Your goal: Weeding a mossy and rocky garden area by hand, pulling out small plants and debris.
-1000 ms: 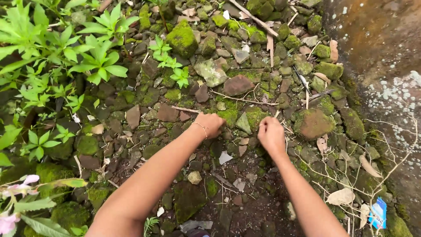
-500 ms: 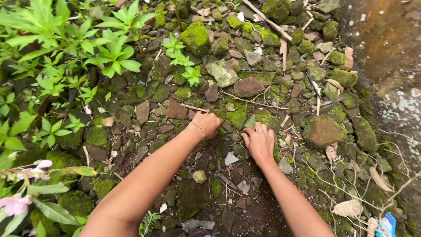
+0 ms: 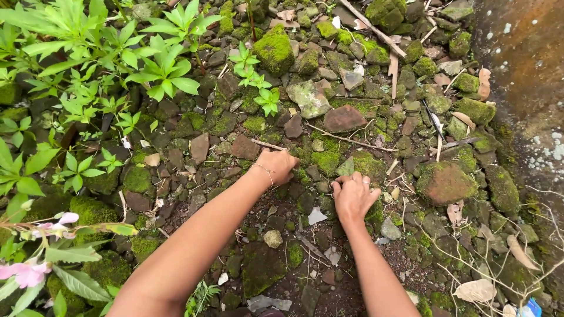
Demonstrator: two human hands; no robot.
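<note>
Pressing curled fingers (image 3: 343, 186) of both hands onto mossy stones (image 3: 364, 164).

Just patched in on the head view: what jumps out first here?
Two bare forearms reach up from the bottom edge, the left hand and right hand pressed onto mossy stones at centre. Bright green leafy plants fill the left side; a reddish-brown stone lies just beyond the hands.

Grey-brown stones (image 3: 343, 119) are patched with bright green moss (image 3: 274, 50). Vivid green leaves (image 3: 164, 64) are seen at the left, with pale pink flowers (image 3: 26, 273) below them. Dry tan leaves (image 3: 476, 290) are scattered over dark brown soil (image 3: 346, 290). A rusty orange-brown wall (image 3: 526, 64) is speckled white.
</note>
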